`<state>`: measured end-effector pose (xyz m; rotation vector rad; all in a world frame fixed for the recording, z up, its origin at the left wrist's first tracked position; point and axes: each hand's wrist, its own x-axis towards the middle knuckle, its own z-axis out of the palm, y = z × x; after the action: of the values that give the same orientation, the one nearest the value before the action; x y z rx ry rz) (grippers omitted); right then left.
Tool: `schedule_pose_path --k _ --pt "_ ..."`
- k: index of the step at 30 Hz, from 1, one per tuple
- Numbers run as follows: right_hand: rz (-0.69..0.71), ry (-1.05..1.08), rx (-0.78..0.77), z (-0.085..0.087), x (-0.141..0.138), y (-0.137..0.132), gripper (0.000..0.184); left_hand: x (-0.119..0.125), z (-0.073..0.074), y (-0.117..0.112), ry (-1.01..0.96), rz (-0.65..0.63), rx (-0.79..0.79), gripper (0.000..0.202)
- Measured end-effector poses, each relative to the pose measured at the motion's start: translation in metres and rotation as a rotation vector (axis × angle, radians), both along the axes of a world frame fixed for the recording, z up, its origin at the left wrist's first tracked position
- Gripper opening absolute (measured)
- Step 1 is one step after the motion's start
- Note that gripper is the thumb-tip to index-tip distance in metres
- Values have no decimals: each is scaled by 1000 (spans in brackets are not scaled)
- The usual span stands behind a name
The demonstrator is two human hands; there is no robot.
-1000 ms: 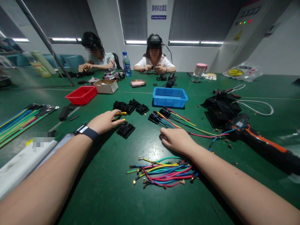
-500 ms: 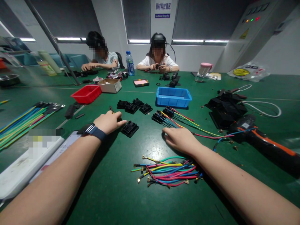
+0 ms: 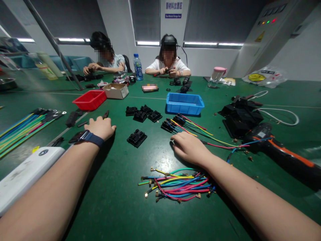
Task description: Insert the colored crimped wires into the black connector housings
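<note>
Low over the table at the left, my left hand (image 3: 101,128) is closed around pliers (image 3: 106,114); only their dark tip shows past the fingers. A single black plastic part (image 3: 136,138) lies to its right, apart from the hand. My right hand (image 3: 189,147) rests palm down with its fingers curled together, and their undersides are hidden. Just beyond it sit black parts with coloured wires attached (image 3: 170,126). Nearer me lies a bundle of short coloured wires (image 3: 180,184) with brass terminals. Several loose black parts (image 3: 140,114) are grouped behind the single one.
A blue bin (image 3: 185,110), a red bin (image 3: 90,104) and a cardboard box (image 3: 122,92) stand farther back. A black and orange power tool (image 3: 288,150) lies at right beside black blocks (image 3: 243,117). Long wires (image 3: 27,129) and a white power strip (image 3: 30,177) lie left. Two people sit opposite.
My left hand has moved left, away from the single black part, carrying the pliers. My right hand has stayed nearly in place.
</note>
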<state>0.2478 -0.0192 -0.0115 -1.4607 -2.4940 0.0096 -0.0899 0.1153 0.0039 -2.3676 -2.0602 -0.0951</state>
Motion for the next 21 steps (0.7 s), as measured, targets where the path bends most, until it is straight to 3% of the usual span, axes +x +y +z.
schedule_pose_path --k 2,4,8,10,14,18,21 --pt "80 90 -34 0 -1 1 36 12 9 -6 33 23 46 52" --pt "135 149 -76 -2 -1 4 47 28 19 -16 46 -64 32 51" --pt "52 196 -141 -12 0 13 61 51 28 -46 -46 -278 -211 58" --pt "-44 194 -136 -19 1 19 64 55 24 -59 -96 -328 -290 62" --pt "-185 175 -63 -22 4 21 58 63 8 -75 -188 -340 -151 54" --pt "-122 217 -3 -9 -2 9 40 85 -3 -83 -303 -411 -124 57" --pt "-37 277 -108 -1 -12 -3 41 107 -5 -92 -304 -360 -84 72"
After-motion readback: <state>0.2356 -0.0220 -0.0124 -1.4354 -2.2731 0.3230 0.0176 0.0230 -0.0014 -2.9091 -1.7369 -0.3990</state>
